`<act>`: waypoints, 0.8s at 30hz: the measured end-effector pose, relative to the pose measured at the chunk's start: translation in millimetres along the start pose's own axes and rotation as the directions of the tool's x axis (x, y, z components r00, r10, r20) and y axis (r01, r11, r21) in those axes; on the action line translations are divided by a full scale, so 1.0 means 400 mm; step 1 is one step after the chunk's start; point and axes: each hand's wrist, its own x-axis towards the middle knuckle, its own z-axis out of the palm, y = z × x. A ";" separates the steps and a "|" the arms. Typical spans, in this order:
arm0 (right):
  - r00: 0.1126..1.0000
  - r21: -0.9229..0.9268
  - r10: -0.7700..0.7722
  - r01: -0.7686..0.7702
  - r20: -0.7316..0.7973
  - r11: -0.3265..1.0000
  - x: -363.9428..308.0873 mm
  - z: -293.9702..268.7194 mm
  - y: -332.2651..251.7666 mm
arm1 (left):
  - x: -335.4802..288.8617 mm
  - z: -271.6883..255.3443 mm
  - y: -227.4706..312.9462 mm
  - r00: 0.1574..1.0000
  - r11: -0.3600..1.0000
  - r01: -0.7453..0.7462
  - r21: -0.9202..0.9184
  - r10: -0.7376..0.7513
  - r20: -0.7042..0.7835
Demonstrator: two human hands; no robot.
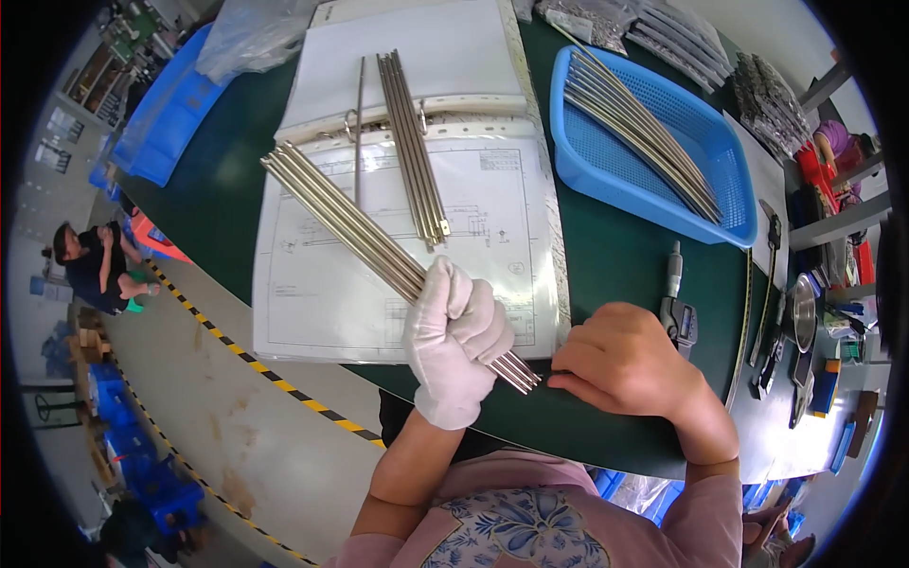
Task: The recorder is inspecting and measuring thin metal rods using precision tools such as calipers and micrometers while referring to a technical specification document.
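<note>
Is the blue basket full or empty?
Neither: the blue basket is partly filled. Thin rods lie in it, with part of its bottom showing.

The bench (615, 270) has a dark green top. An open binder (294, 312) of drawing sheets lies across its middle, its near left corner jutting past the bench's edge. To the right, on the far side, sits a light blue perforated basket (653, 216); nearer lies a digital micrometer (680, 324). Filled clear bags (680, 43) lie at the far right, and a blue bin (156, 142) stands at the far left.
</note>
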 end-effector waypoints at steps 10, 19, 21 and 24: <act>0.999 -0.020 0.051 -0.051 0.005 0.999 0.030 0.002 -0.044 | -0.002 -0.016 -0.023 0.984 0.990 0.139 -0.029 -0.142 -0.107; 0.994 0.017 0.086 -0.087 0.071 0.996 0.043 -0.032 -0.080 | -0.003 -0.007 -0.023 0.991 0.995 0.097 0.010 -0.096 -0.095; 0.982 -0.011 0.144 -0.144 0.125 0.990 0.041 -0.032 -0.080 | -0.002 -0.009 -0.021 0.989 0.994 0.111 -0.001 -0.111 -0.099; 0.957 -0.100 0.184 -0.166 0.226 0.981 0.040 -0.031 -0.078 | -0.001 -0.011 -0.020 0.990 0.993 0.120 -0.011 -0.120 -0.070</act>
